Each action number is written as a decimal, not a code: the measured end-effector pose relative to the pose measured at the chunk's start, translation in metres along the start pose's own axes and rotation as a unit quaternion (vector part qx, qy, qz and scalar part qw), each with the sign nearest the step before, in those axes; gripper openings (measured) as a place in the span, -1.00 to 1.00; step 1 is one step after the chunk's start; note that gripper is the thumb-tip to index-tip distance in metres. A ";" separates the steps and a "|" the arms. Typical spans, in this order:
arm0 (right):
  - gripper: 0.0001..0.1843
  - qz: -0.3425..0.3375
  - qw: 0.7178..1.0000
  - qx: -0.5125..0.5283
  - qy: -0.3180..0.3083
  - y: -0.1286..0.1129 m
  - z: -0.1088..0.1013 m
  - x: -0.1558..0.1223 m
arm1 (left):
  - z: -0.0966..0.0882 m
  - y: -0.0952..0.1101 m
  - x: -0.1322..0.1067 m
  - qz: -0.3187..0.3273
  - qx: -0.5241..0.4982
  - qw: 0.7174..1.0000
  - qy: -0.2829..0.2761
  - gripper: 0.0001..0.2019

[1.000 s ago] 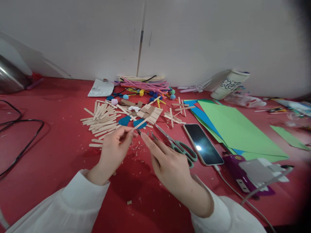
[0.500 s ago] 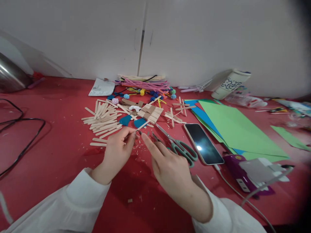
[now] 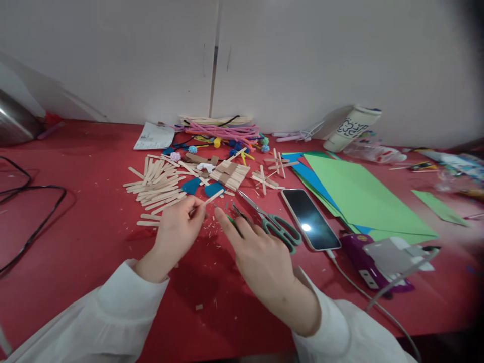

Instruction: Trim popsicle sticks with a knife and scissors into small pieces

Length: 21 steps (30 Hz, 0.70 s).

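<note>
My left hand (image 3: 176, 234) is closed in a pinch on a thin wooden stick (image 3: 214, 196) that points up and to the right over the red table (image 3: 86, 237). My right hand (image 3: 260, 257) is close beside it. Its forefinger is stretched along a small tool with a green part (image 3: 230, 219), and the tool's tip is near the stick. Small wood chips lie on the table under both hands. Both sleeves are white.
Loose wooden sticks (image 3: 159, 189) lie behind my left hand, with a glued panel of sticks (image 3: 230, 174) and pipe cleaners (image 3: 223, 131) farther back. Green-handled scissors (image 3: 276, 224), a phone (image 3: 308, 218), green and blue paper sheets (image 3: 359, 196) and a purple power strip (image 3: 363, 252) lie on the right. A black cable (image 3: 38, 201) runs along the left.
Both hands stay together at the stick with only slight shifts. The view has moved a little, so everything sits slightly to the left.
</note>
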State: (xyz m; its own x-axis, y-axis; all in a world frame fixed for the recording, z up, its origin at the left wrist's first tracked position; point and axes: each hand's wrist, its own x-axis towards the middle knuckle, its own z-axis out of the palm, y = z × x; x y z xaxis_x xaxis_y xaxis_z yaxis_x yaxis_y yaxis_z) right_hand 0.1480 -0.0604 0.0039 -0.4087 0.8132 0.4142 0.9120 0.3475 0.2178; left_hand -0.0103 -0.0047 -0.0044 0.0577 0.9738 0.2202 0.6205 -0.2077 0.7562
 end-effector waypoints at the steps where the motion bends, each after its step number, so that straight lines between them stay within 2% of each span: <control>1: -0.39 0.008 1.000 0.021 0.007 0.002 0.002 0.000 | 0.000 -0.001 0.001 -0.025 -0.039 0.999 -0.001 -0.81; 4: -0.42 0.036 0.989 0.140 0.014 0.009 0.007 0.003 | -0.001 -0.002 0.003 -0.068 -0.146 0.987 0.001 -0.80; 9: -0.46 0.068 0.944 0.323 -0.009 0.014 0.008 0.007 | 0.001 0.003 0.001 -0.063 -0.201 0.978 0.009 -0.78; 12: -0.46 0.076 0.930 0.360 -0.009 0.015 0.007 0.008 | 0.001 0.004 -0.001 -0.056 -0.209 0.976 0.017 -0.78; 21: -0.45 0.083 0.920 0.383 -0.003 0.016 0.009 0.007 | 0.002 0.001 -0.003 -0.007 -0.199 0.979 0.031 -0.80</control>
State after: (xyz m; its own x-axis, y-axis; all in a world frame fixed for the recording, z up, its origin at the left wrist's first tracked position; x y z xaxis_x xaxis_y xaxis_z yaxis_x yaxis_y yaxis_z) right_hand 0.1600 -0.0448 0.0027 -0.2639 0.8868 0.3793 0.7193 0.4430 -0.5352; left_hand -0.0084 -0.0075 -0.0060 -0.0038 0.9718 0.2357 0.2659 -0.2262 0.9371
